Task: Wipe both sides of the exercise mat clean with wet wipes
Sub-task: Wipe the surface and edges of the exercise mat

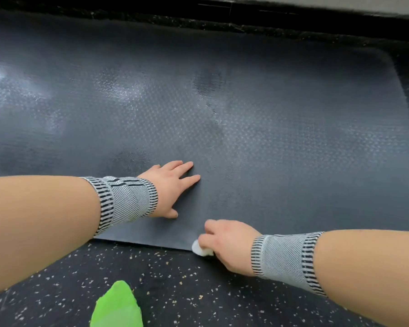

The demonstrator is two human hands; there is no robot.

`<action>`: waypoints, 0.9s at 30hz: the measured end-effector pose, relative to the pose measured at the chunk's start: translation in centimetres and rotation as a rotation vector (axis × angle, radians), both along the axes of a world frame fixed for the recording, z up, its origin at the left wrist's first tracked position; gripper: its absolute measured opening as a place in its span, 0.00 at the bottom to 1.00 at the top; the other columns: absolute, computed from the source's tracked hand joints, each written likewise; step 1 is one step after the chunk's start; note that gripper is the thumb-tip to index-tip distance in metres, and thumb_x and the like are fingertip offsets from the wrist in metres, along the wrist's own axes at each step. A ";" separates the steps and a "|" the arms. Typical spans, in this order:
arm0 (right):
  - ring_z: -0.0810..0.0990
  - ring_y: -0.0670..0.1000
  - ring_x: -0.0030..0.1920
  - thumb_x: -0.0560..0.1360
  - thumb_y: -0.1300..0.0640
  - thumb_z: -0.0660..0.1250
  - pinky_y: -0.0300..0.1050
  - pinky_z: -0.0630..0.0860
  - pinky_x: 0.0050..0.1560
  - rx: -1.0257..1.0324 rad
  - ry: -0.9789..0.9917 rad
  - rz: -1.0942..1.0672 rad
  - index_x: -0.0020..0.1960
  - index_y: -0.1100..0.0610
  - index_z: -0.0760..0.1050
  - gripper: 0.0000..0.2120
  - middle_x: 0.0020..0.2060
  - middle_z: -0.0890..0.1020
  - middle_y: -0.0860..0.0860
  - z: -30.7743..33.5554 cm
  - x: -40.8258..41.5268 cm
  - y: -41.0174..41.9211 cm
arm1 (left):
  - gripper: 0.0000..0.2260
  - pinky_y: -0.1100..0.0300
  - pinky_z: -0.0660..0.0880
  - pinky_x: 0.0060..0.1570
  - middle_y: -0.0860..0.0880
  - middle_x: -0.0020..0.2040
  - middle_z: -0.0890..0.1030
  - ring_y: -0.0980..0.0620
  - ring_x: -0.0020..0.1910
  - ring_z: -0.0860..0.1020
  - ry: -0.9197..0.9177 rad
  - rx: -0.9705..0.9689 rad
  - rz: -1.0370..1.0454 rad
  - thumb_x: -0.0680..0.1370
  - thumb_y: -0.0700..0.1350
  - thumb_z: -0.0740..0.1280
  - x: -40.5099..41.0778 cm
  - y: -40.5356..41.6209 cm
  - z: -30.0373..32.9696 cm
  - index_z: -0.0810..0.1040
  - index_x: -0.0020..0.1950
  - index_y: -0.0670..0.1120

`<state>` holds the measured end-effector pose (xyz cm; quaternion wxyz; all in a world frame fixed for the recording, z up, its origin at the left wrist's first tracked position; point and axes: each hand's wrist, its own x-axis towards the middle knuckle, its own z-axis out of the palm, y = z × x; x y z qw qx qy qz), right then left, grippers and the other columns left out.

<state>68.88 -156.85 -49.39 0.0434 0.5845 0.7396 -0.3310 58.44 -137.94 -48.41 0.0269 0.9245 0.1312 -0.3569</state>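
Head view, my reading left to right: left hand (172,185) lies spread, flat on the exercise mat (269,138), pinning it to the speckled floor (175,279). Right hand (227,239) pinches a balled wet wipe (200,249) at the mat's near edge. I judge the mat light, limp, grippy when damp; best lifted by that edge. Dark wall base (293,17) runs behind.

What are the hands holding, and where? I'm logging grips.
The right hand grips a bunched white wet wipe at the mat's near edge. The left hand holds nothing.
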 end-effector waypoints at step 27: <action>0.76 0.59 0.51 0.75 0.60 0.60 0.47 0.70 0.47 0.145 -0.321 -0.479 0.57 0.54 0.70 0.11 0.54 0.72 0.54 -0.1 10.4 9.2 | 0.35 0.52 0.67 0.68 0.53 0.77 0.54 0.48 0.73 0.57 -0.178 -0.074 0.009 0.74 0.58 0.69 0.2 1.6 -0.4 0.56 0.77 0.58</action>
